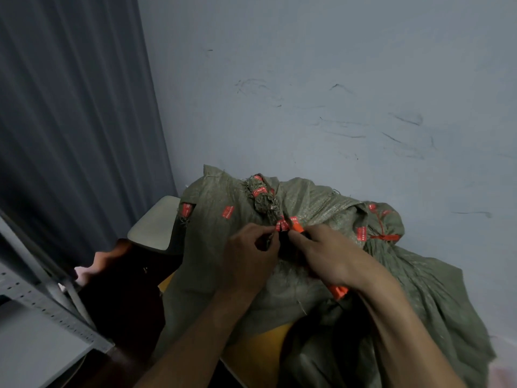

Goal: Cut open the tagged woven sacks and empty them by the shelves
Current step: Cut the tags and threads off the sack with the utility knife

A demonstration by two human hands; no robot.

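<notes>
A yellow counter (pixel 260 351) carries heaped green woven sacks (pixel 223 247), which cover most of its top; only patches show.

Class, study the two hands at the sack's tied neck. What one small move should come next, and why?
Probably draw the orange cutter through the red-tagged tie. The right hand holds the cutter with its tip at the tie, the left hand pinches the tie beside it, and the green woven sack is bunched shut there.

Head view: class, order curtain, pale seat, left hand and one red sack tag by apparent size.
Curtain
then pale seat and left hand, too alike to rank, hand nearer
red sack tag smallest
</notes>
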